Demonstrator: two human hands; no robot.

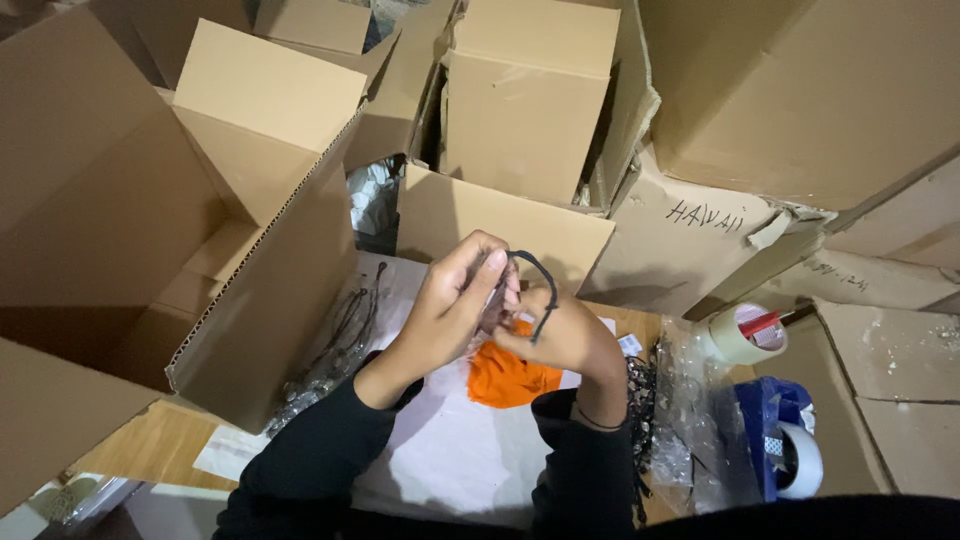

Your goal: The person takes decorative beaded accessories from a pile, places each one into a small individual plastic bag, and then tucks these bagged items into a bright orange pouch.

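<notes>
1. The left hand (450, 305) and the right hand (560, 335) are brought together above the work surface, fingertips nearly touching.
2. A thin black cord (538, 275) is pinched between the fingers of both hands; it is seen arching from the left fingertips over to the right hand.
3. An orange cloth (505, 380) is laid directly beneath the hands on a sheet of white paper (450, 450).
4. A bundle of dark cords in clear wrap (340, 340) is placed left of the hands, beside an open cardboard box (270, 290).
5. Two tape rolls (745, 335) are seen well to the right, near crumpled clear plastic (685, 400).
</notes>
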